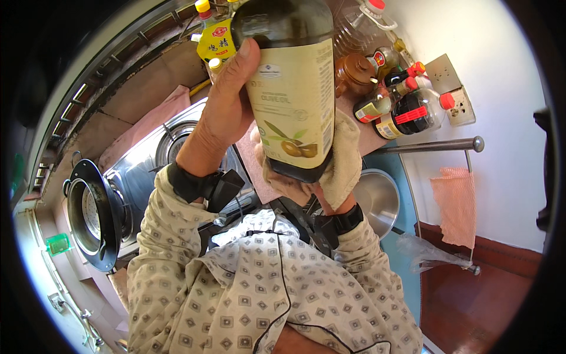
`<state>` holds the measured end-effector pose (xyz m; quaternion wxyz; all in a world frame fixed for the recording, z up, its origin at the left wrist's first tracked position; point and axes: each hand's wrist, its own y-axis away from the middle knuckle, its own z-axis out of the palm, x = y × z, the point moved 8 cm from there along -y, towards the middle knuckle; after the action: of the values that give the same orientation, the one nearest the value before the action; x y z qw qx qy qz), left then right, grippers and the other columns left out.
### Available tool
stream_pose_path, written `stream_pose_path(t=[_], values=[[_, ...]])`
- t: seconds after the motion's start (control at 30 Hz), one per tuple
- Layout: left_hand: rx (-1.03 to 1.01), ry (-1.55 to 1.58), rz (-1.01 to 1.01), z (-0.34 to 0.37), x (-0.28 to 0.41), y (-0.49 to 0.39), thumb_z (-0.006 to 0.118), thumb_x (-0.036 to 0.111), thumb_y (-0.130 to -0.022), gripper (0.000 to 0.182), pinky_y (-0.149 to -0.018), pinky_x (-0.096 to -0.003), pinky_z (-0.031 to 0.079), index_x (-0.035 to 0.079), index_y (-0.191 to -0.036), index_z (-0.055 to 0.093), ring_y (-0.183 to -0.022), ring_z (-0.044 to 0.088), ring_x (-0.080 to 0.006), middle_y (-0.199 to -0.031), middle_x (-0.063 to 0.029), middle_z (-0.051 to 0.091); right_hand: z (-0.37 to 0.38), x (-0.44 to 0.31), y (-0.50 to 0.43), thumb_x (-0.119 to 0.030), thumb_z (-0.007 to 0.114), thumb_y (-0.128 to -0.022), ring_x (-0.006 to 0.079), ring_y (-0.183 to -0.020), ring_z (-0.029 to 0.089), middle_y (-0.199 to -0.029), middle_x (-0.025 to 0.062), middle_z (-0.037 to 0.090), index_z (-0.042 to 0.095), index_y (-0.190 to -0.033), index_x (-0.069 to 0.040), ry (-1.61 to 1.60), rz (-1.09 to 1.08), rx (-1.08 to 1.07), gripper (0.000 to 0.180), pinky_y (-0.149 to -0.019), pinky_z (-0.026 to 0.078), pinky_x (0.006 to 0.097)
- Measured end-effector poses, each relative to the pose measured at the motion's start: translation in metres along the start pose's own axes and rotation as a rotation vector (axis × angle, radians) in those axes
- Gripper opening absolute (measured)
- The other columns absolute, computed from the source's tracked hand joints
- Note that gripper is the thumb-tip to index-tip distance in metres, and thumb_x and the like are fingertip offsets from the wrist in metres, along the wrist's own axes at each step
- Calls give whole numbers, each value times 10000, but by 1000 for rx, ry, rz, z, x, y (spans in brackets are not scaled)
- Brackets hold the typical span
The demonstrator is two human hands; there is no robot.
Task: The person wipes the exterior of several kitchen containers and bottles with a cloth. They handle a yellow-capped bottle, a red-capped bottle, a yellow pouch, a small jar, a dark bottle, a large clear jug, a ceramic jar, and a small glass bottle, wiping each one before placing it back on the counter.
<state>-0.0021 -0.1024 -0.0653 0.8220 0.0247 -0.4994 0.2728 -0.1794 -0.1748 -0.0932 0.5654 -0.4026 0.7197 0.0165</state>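
Observation:
A large dark olive oil bottle (292,101) with a cream label stands nearly upright close before me, its top cut off by the picture's edge. My left hand (232,97) grips its left side, thumb on the front near the label's upper corner. Beneath and behind the base, my right hand (325,199) holds a beige cloth (347,155) against the bottle; most of its fingers are hidden by cloth and bottle.
A gas stove (143,177) lies left, with a black wok (112,212) on its far burner. Sauce bottles (391,104) and a brown lidded pot (353,73) crowd the counter at right. A metal pan (378,201) hangs below, near a metal rail (433,146) and a pink cloth (455,205).

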Motion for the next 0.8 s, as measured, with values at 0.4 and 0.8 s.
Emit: stream_pose_path(t=[0.4, 0.8], values=[[-44, 153, -52, 15, -9, 2, 403, 578, -1057, 644, -1069, -447, 493, 102, -1486, 468, -1274, 598, -257, -1419, -93, 595, -5, 4, 16, -282, 665, -942, 358, -1112, 666, -1288, 179, 626, 594, -1289, 18, -98, 59, -80, 464, -918, 518, 361], [-50, 147, -15, 24, -2, 4, 424, 594, -1043, 673, -1044, -438, 521, 90, -1487, 462, -1250, 622, -250, -1408, -105, 603, -9, -2, 21, -306, 689, -925, 324, -1041, 691, -1234, 171, 655, 583, -1299, 34, -213, 41, -81, 516, -874, 527, 342]])
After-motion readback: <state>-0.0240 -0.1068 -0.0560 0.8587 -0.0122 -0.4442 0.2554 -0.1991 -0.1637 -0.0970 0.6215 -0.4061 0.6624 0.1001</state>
